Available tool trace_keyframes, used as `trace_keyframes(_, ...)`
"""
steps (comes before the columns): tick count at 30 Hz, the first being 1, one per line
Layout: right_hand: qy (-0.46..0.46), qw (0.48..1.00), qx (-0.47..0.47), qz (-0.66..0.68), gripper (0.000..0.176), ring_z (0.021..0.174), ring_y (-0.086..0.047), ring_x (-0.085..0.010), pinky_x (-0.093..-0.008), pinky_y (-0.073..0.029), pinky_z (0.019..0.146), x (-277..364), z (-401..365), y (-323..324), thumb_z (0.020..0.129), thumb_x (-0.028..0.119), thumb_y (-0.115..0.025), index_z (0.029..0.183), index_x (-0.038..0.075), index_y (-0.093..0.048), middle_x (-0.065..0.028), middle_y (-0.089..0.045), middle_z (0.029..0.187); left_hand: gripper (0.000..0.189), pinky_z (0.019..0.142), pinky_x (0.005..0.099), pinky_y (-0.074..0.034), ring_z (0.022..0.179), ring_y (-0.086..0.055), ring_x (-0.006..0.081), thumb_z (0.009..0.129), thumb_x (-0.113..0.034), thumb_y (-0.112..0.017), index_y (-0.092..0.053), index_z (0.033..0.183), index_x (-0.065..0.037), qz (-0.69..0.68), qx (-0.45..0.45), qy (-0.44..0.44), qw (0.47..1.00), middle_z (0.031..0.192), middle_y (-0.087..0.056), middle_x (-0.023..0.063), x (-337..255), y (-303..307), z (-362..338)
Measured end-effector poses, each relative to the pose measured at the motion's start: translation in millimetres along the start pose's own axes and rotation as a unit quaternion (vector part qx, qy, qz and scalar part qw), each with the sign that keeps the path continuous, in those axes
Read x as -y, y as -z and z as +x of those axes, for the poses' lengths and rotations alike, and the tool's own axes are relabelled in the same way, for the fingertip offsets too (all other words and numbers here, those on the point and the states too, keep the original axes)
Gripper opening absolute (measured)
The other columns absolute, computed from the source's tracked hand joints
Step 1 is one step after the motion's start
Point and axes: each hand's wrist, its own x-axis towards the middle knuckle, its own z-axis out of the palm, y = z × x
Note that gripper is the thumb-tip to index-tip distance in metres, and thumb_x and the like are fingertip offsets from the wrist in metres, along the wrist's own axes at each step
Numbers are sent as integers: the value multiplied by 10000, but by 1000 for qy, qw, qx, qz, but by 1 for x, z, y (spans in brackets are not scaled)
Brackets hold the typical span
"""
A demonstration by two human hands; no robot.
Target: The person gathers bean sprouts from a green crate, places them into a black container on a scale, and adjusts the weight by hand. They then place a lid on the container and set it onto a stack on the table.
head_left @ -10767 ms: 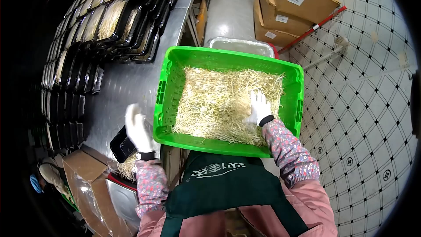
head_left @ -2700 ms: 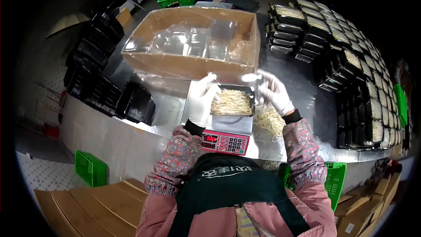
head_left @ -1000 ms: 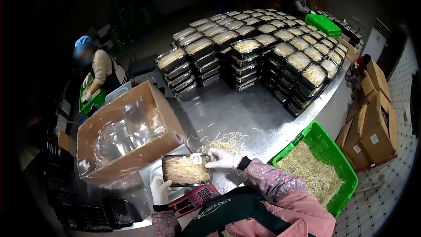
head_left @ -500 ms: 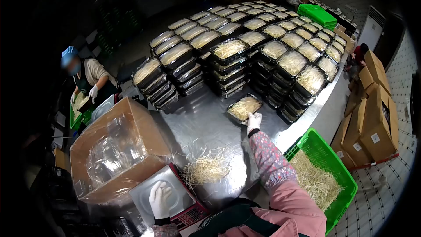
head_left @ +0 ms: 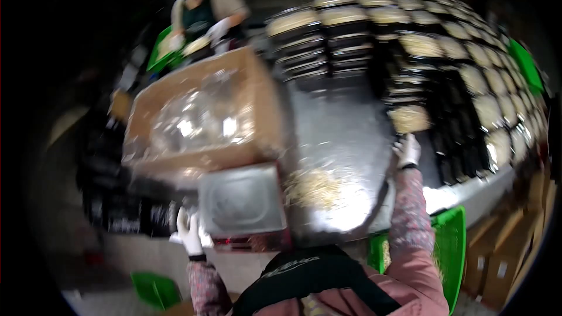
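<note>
My right hand (head_left: 408,151), in a white glove, is at the near edge of a black plastic tray of bean sprouts (head_left: 410,119), its fingers closed on that edge. The tray sits against the front of a stack of similar filled trays (head_left: 420,47). At the lower left, my gloved left hand (head_left: 189,233) has its fingers apart, with nothing visible in them. It is beside a scale (head_left: 241,200) and close to black empty trays (head_left: 126,213). A loose heap of pale sprouts (head_left: 316,189) lies on the steel table (head_left: 333,117). Motion blurs the view.
A cardboard box (head_left: 266,105) holding clear plastic lids (head_left: 199,114) stands behind the scale. Across from me a co-worker (head_left: 205,14) handles sprouts by a green crate (head_left: 161,52). Another green crate (head_left: 453,246) is beside my right arm; cardboard cartons (head_left: 503,257) stand at the right.
The view has swung to the left. My left hand has moved from over the scale to its left side, near the black trays. My right hand has moved the filled tray up to the stack.
</note>
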Motion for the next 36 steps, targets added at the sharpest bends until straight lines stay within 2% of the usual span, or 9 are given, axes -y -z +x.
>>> trace_keyframes(3, 5, 976, 205, 74, 413, 959, -648, -338, -450, -577, 808, -61, 23, 82, 979, 252, -554, 1349, 79, -490, -210, -572, 1265, 808, 1170, 464, -242, 1402, -311, 394, 807, -258, -794, -391, 1429, 63, 280, -128, -34, 951, 1498, -369, 253, 49, 73, 14)
trace_keyframes(6, -74, 994, 80, -30, 429, 906, -633, -226, -376, -531, 730, -72, -13, 92, 942, 273, -630, 1333, 118, -548, -113, -606, 1233, 984, 1155, 555, -234, 1410, -250, 486, 741, -456, -802, -345, 1467, 28, 498, -128, 15, 858, 1497, -360, 270, 77, 117, 29)
trace_keyframes(10, -35, 990, 128, -49, 355, 757, -591, -121, -301, -492, 649, -85, -59, 83, 943, 259, -641, 1279, 154, -595, -15, -650, 1003, 730, 1147, 555, -261, 1377, -358, 433, 839, -404, -704, -457, 1405, -16, 546, -63, 13, 835, 1432, -488, 176, 143, 130, 46)
trace_keyframes(16, 84, 924, 315, -198, 251, 702, -572, -71, -213, -486, 573, -60, -217, -37, 972, 158, -612, 1204, 61, -604, -18, -624, 906, 476, 1058, 491, -379, 1117, -547, 307, 861, -240, -681, -586, 1299, -79, 450, -249, -154, 844, 1156, -610, 105, 121, 159, 95)
trace_keyframes(20, 260, 821, 410, -300, 180, 765, -580, -87, -226, -486, 674, -99, -304, -92, 966, 113, -612, 1124, 30, -642, -26, -634, 969, 281, 982, 455, -486, 998, -666, 335, 909, -312, -582, -736, 1107, -186, 452, -56, 80, 887, 1038, -717, 133, 163, 193, 124)
trace_keyframes(22, 96, 834, 422, -343, 248, 861, -632, -166, -288, -511, 792, -69, -419, -132, 927, 125, -654, 1161, 45, -645, -50, -664, 1009, 243, 874, 392, -535, 945, -702, 308, 889, -251, -644, -751, 1041, -95, 355, -70, 44, 931, 988, -731, 147, 170, 199, 125)
trace_keyframes(26, 429, 584, 586, -363, 303, 1055, -629, -319, -398, -504, 932, -139, -458, -138, 868, 138, -650, 1165, 79, -638, -147, -659, 1106, 249, 787, 314, -542, 832, -707, 189, 873, -188, -708, -729, 1035, -1, 275, -125, 23, 953, 934, -746, 132, 158, 208, 127)
trace_keyframes(30, 416, 437, 668, -436, 458, 1388, -393, -329, -526, -257, 1160, -181, -495, -133, 917, 281, -586, 1337, 104, -541, -154, -503, 1407, 173, 735, 287, -508, 722, -600, 118, 839, -140, -748, -696, 906, 11, 243, -134, -7, 961, 797, -691, 46, 166, 217, 136)
trace_keyframes(36, 391, 447, 622, -511, 500, 1458, -269, -346, -543, -168, 1193, -168, -499, -120, 929, 278, -575, 1394, 108, -506, -157, -428, 1480, 347, 676, 303, -439, 677, -428, 117, 792, -152, -803, -502, 696, -10, 225, -102, -8, 969, 680, -504, -11, 184, 227, 149)
